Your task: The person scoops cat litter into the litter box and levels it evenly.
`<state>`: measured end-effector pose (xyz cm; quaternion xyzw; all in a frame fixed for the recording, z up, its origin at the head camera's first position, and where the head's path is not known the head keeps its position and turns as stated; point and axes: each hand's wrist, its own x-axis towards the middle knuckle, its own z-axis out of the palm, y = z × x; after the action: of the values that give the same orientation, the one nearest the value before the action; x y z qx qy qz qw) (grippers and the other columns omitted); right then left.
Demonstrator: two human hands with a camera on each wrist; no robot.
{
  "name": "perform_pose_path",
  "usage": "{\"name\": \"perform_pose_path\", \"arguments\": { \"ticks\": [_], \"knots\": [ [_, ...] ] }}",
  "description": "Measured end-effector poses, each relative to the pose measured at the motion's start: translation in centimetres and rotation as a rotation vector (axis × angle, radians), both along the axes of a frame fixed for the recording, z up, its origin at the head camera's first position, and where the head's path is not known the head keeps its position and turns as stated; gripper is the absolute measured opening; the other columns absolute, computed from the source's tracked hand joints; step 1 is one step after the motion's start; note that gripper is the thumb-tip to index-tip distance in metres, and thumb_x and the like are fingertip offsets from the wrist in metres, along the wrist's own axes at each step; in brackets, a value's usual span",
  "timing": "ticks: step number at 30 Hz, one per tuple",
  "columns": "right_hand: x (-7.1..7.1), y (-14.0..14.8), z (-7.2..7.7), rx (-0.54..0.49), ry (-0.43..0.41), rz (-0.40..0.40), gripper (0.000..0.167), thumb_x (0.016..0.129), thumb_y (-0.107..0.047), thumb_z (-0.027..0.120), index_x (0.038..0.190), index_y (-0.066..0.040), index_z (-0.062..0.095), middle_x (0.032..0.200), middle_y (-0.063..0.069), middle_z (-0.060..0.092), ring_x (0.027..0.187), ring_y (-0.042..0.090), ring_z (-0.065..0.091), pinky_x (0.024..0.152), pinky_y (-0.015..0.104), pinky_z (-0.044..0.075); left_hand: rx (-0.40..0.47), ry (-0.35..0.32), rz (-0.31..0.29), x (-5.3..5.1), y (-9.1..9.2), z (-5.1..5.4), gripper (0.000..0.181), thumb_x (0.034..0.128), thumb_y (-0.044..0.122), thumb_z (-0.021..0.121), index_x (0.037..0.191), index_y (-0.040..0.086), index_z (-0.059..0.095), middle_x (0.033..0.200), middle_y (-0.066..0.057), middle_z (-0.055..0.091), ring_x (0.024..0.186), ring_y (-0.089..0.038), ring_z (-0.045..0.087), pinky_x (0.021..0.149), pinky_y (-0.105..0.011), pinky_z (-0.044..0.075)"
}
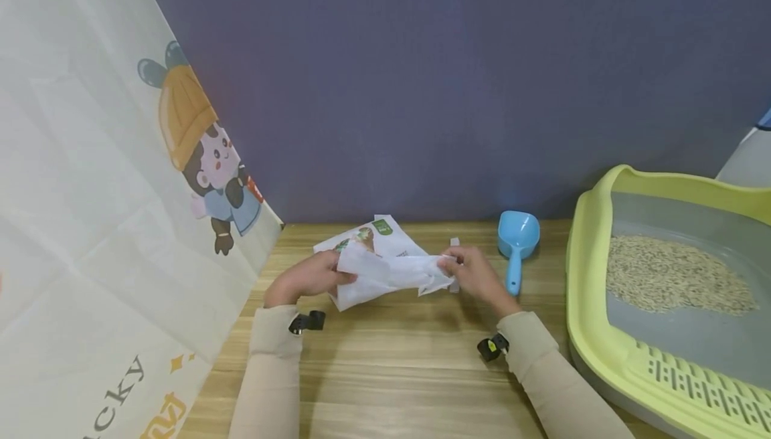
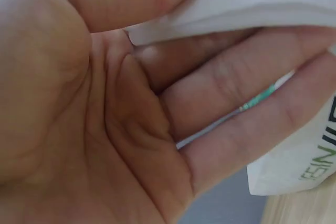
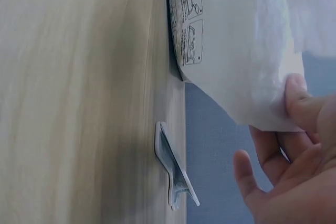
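Note:
A white printed bag (image 1: 385, 272) is stretched between my two hands, a little above the table. My left hand (image 1: 313, 275) pinches its left end between thumb and fingers; the left wrist view shows the white edge (image 2: 236, 17) under the thumb. At the other end, my right hand (image 1: 476, 275) grips the bag's corner, and the right wrist view shows the thumb pressed on the white film (image 3: 262, 93). Small printed diagrams (image 3: 191, 40) run along the bag. A narrow pale clip-like piece (image 3: 173, 169) lies on the table by my right hand.
A blue scoop (image 1: 518, 238) lies right of my right hand. Farther right stands a yellow-green and grey litter box (image 1: 578, 278) with pellets (image 1: 674, 275) inside. A dark wall (image 1: 452, 91) rises behind the wooden table (image 1: 385, 372); a printed white curtain (image 1: 90, 158) hangs at left.

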<state>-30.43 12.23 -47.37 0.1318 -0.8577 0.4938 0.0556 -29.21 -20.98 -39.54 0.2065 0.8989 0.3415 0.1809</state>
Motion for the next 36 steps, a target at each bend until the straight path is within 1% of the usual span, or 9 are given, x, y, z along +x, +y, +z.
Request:
{"name": "perform_pose_path", "arguments": {
  "ticks": [5,9,12,15,18,21,26,32,36],
  "knots": [
    [-0.08,0.11,0.02,-0.021,-0.052,-0.069,0.015,0.096,0.001,0.057,0.092,0.002,0.072,0.076,0.006,0.067,0.066,0.011,0.053,0.058,0.025,0.044,0.036,-0.055,0.010,-0.12,0.35,0.09,0.023,0.1021,0.022,0.060,0.103,0.001,0.070,0.087,-0.006,0.072,0.071,-0.014,0.068,0.072,-0.036,0.060],
    [-0.18,0.32,-0.04,-0.016,-0.082,-0.092,0.016,0.097,-0.001,0.054,0.091,0.000,0.069,0.068,-0.001,0.058,0.062,0.011,0.050,0.054,0.025,0.040,0.029,-0.007,-0.023,-0.35,0.53,0.04,0.026,0.1026,0.022,0.059,0.097,-0.001,0.072,0.082,-0.006,0.073,0.069,-0.013,0.068,0.071,-0.041,0.060],
    [-0.16,0.34,0.04,-0.013,-0.096,-0.098,0.016,0.098,-0.004,0.054,0.087,0.000,0.065,0.063,-0.001,0.047,0.058,0.013,0.043,0.052,0.025,0.035,0.036,0.012,-0.021,-0.46,0.55,-0.05,0.024,0.1025,0.020,0.059,0.100,-0.001,0.071,0.083,-0.007,0.074,0.067,-0.013,0.069,0.070,-0.044,0.061],
    [-0.08,0.21,0.23,-0.014,-0.105,-0.110,0.016,0.097,-0.004,0.055,0.094,0.000,0.069,0.071,0.004,0.059,0.064,0.013,0.048,0.056,0.025,0.039,0.042,0.010,0.021,-0.47,0.53,-0.26,0.023,0.1018,0.019,0.060,0.103,-0.001,0.070,0.079,-0.008,0.073,0.062,-0.015,0.069,0.068,-0.048,0.060],
    [0.02,0.00,0.48,-0.020,-0.123,-0.133,0.022,0.095,-0.003,0.056,0.107,0.000,0.074,0.094,0.014,0.074,0.076,0.015,0.059,0.064,0.025,0.046,0.042,0.006,0.069,-0.47,0.53,-0.50,0.023,0.1010,0.020,0.061,0.101,-0.001,0.069,0.075,-0.008,0.071,0.056,-0.017,0.067,0.066,-0.051,0.060],
    [0.14,-0.26,0.71,-0.024,-0.142,-0.147,0.026,0.094,-0.003,0.057,0.114,0.002,0.073,0.109,0.020,0.075,0.085,0.018,0.065,0.070,0.025,0.050,0.036,0.016,0.100,-0.47,0.53,-0.61,0.023,0.1004,0.020,0.061,0.098,-0.001,0.069,0.073,-0.008,0.070,0.054,-0.016,0.065,0.065,-0.052,0.060],
    [0.35,-0.47,0.80,-0.012,-0.138,-0.156,0.027,0.095,-0.006,0.058,0.116,0.003,0.072,0.109,0.021,0.075,0.086,0.019,0.066,0.071,0.026,0.050,0.036,-0.008,0.120,-0.44,0.23,-0.63,0.023,0.1010,0.021,0.062,0.095,0.000,0.069,0.069,-0.006,0.068,0.052,-0.017,0.065,0.063,-0.052,0.059],
    [0.39,-0.53,0.46,0.003,-0.106,-0.139,0.019,0.097,-0.010,0.063,0.108,0.000,0.074,0.107,0.019,0.075,0.089,0.021,0.066,0.073,0.028,0.050,0.029,-0.072,0.175,-0.36,-0.08,-0.74,0.034,0.1015,0.025,0.062,0.079,0.000,0.068,0.058,-0.005,0.065,0.050,-0.017,0.064,0.061,-0.047,0.060],
    [0.33,-0.54,0.20,0.002,-0.103,-0.138,0.018,0.097,-0.010,0.063,0.107,0.000,0.075,0.107,0.019,0.075,0.091,0.022,0.066,0.074,0.028,0.050,0.027,-0.096,0.214,-0.36,0.05,-0.86,0.035,0.1023,0.026,0.061,0.079,0.000,0.067,0.058,-0.007,0.064,0.051,-0.020,0.066,0.062,-0.047,0.060]
  ]
}}
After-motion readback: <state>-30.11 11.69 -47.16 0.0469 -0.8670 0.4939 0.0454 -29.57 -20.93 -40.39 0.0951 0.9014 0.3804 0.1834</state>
